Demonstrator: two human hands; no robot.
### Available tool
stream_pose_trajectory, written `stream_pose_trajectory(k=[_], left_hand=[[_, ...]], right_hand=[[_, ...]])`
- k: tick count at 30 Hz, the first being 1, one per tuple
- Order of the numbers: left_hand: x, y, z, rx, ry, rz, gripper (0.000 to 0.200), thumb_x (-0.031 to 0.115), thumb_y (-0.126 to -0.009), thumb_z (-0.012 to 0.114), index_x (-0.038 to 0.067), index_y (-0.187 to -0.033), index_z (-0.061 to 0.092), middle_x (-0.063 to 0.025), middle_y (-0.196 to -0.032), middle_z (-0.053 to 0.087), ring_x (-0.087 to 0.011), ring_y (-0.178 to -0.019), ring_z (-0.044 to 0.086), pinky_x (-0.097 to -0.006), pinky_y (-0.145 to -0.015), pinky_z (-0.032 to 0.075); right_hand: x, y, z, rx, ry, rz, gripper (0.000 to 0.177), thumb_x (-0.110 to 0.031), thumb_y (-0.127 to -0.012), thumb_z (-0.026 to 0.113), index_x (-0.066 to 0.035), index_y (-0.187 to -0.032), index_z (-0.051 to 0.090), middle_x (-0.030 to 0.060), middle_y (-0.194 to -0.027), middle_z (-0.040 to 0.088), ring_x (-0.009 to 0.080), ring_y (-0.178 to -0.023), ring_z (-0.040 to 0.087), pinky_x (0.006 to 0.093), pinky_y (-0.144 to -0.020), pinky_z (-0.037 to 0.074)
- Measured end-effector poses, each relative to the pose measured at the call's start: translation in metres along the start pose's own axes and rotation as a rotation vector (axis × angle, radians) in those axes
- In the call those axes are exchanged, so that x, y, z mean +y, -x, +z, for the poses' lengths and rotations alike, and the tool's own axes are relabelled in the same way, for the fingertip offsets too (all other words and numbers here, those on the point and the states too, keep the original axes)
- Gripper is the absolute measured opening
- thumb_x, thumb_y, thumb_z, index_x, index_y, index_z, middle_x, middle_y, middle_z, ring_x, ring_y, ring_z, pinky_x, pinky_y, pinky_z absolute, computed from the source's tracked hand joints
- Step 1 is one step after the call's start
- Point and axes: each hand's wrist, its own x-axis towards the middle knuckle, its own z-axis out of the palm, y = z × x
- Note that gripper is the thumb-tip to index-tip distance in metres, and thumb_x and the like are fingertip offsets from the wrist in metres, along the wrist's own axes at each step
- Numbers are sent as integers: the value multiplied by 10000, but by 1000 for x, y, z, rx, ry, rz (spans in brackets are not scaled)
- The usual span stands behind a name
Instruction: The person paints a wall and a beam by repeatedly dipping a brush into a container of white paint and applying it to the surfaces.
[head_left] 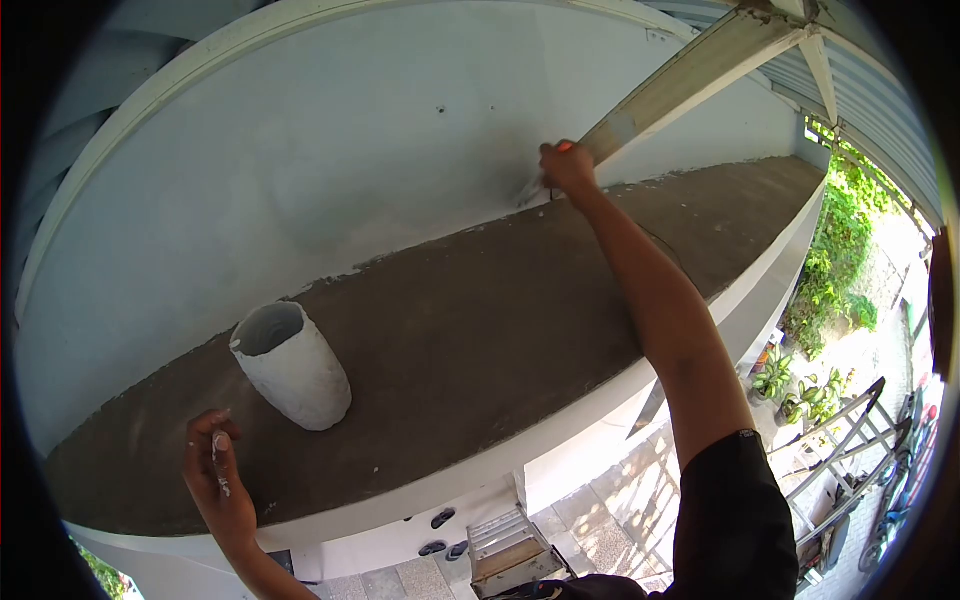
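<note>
My right hand [568, 168] reaches far out to the base of the pale wall [330, 150], closed around what looks like a paintbrush [530, 191]. An orange-red bit of its handle shows above the fist, and its whitish end points down and left to where wall and ledge meet. Over the front left of the dark grey ledge [470, 320], my left hand [218, 470] is raised with loosely bent fingers and nothing visible in them. White smears mark its thumb. Just beyond it a tall, white-crusted container [298, 372] stands slightly tilted in view; its contents are hard to make out.
A beam [690, 85] slants down to the wall close to my right hand. Far below the ledge's white front edge are a wooden-topped step ladder [512, 555], several shoes and tiled floor. Another metal ladder [830, 450] and potted plants [772, 376] stand at the lower right.
</note>
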Motion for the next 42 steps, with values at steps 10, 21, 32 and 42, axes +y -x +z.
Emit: stream_pose_trajectory(k=[10,21,32,42], left_hand=[[6,-1,3,-9,-24,0,311,306,-1054,527,16,-1106,628,-69,-902,601,-157,-882,571,-301,-833,438],[5,-1,4,-20,-14,-3,302,298,-1057,534,12,-1099,622,-57,-887,585,-139,-873,556,-290,-822,430],[3,0,6,-12,-21,-46,322,310,-1062,544,-3,-1119,596,-38,-873,555,-117,-825,510,-262,-783,420],[-3,-3,2,-29,-29,72,804,554,-949,640,56,-1521,375,-142,-1211,607,-255,-1091,597,-395,-935,459]], right_hand=[[-48,2,9,12,-786,-200,174,-107,-920,545,52,-960,601,163,-997,677,279,-752,708,362,-790,632],[-23,-4,0,61,24,-286,223,-196,-869,593,25,-833,598,141,-649,638,213,-567,666,353,-602,548],[-48,5,-20,-4,-516,-225,221,-179,-932,693,-4,-853,585,70,-758,613,165,-639,674,303,-596,614],[-55,27,-6,4,-258,-509,222,-175,-934,675,-11,-814,585,53,-666,610,129,-580,624,296,-574,512]])
